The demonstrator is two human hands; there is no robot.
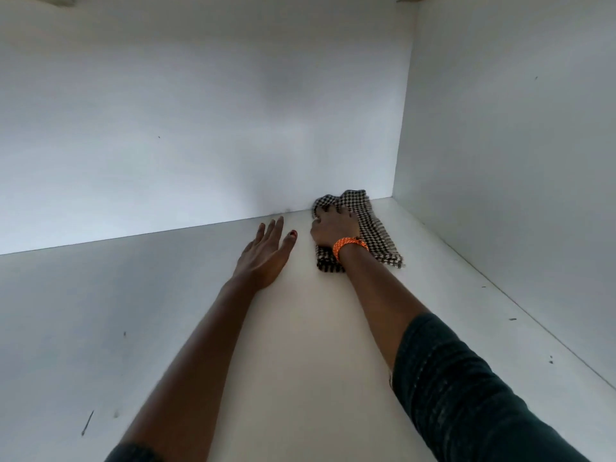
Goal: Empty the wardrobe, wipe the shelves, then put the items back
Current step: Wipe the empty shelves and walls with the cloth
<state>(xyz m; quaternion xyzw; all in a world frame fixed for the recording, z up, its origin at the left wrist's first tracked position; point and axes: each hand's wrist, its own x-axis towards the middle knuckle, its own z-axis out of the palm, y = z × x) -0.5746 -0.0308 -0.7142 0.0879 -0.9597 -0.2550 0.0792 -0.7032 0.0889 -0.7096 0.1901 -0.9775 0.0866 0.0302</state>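
1. Cloth point(373, 225): checked black/white, loosely folded, lies on the shelf point(300, 328) at the rear, touching the back wall point(200, 111) and near the right side wall point(500, 161).
2. Handling, est.: light, soft, no stiffness; bunches and slides easily on smooth laminate. Frayed edge at the near right corner may drag. Best hold is from above on the folded bulk, palm down, w/ fingers gathering the far edge.
3. Right hand point(333, 228): on top of the cloth, fingers curled into the fabric, gripping and pressing it down. Orange wristband point(350, 246) on the wrist.
4. Left hand point(263, 258): flat on the shelf just beside the cloth, not touching it; fingers straight, holds nothing. Prob. a brace.
5. Shelf: white, no stored items in view; small dark specks near the front and right edges.
6. Step, est.: wipe phase, rear right corner.
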